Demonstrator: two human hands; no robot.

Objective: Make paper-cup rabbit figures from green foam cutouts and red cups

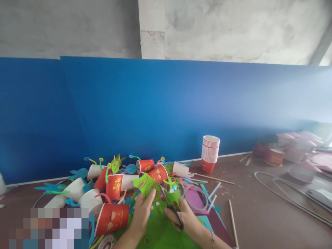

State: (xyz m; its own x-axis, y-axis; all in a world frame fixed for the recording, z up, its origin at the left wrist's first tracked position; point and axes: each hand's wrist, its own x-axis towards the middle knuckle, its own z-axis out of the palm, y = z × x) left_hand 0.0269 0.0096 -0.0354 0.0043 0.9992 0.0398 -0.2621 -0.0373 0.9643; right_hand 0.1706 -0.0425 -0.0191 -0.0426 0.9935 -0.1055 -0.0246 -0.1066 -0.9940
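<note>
One green printed paper piece [142, 183], partly cut, its round figure apparently not yet free; left hand [141, 211] pinching it, right hand [187, 219] gripping black-handled metal scissors [168, 204].

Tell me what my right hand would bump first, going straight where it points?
Probably the green paper in your left hand, right by your scissors, though depth is unclear.
</note>
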